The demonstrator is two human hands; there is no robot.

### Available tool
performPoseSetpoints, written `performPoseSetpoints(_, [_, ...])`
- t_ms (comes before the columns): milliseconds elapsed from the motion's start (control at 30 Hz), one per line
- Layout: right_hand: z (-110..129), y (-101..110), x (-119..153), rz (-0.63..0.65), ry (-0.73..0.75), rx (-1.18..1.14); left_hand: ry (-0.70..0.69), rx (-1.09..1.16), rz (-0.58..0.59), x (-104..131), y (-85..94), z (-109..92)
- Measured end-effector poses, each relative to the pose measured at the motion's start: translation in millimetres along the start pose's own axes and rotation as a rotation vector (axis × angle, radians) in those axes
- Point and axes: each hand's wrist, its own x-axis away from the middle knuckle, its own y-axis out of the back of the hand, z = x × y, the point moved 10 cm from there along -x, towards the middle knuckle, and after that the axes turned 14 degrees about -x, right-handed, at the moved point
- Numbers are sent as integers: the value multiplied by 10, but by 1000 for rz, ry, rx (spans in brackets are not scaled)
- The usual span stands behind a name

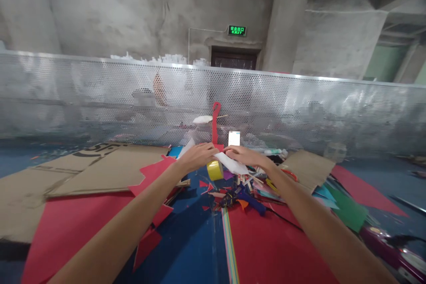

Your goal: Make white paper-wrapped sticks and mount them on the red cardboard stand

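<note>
Both of my hands are close together above the far part of the table. My left hand (pixel 199 156) has its fingers bent in at the left end of a folded white paper (pixel 234 165), and they look closed on it. My right hand (pixel 245 156) pinches the same paper from above. Just below the paper stands a roll of yellow tape (pixel 214 171). Behind my hands rises a red cut-out strip (pixel 214 128) with a hooked top, and a white leaf-like piece (pixel 202 120) is at its side. My fingertips are partly hidden.
A blue glue gun (pixel 248 199) lies among paper scraps. Red card sheets (pixel 273 244) lie in front and cardboard (pixel 109 168) to the left. A lit phone screen (pixel 234 138) leans near the perforated metal barrier (pixel 282 106). At right are cardboard (pixel 304 166) and green paper (pixel 348 206).
</note>
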Motion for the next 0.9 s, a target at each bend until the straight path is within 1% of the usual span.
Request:
performPoseSetpoints(67, [150, -108, -19, 70, 39, -53, 7, 11, -1, -3, 13, 3])
performPoseSetpoints(133, [241, -191, -29, 102, 62, -18, 7, 18, -7, -3, 13, 8])
performPoseSetpoints(267, [243, -253, -52, 67, 31, 107, 12, 47, -23, 10, -24, 38])
performPoseSetpoints(367, [225, -277, -63, 63, 18, 173, 25, 127, -33, 20, -51, 72])
performPoseSetpoints(433, [218, -242, -77, 37, 17, 209, 58, 232, -36, 17, -70, 124])
performPoseSetpoints(533, [175, -59, -101, -105, -19, 196, 154, 414, -8, 2, -142, 248])
performPoseSetpoints(633, [140, 107, -101, -244, -22, 61, 206, 508, 39, -19, -215, 318])
performPoseSetpoints(700, [138, 140, -94, -285, 5, -80, 179, 481, 40, -38, -204, 306])
performPoseSetpoints(767, [102, 88, -96, -271, -10, -239, 120, 429, 18, -53, -156, 254])
performPoseSetpoints(833, [51, -27, -110, -227, -52, -394, 74, 395, -11, -59, -106, 205])
performPoseSetpoints(900, [23, -146, -132, -187, -73, -516, 58, 370, -29, -59, -76, 178])
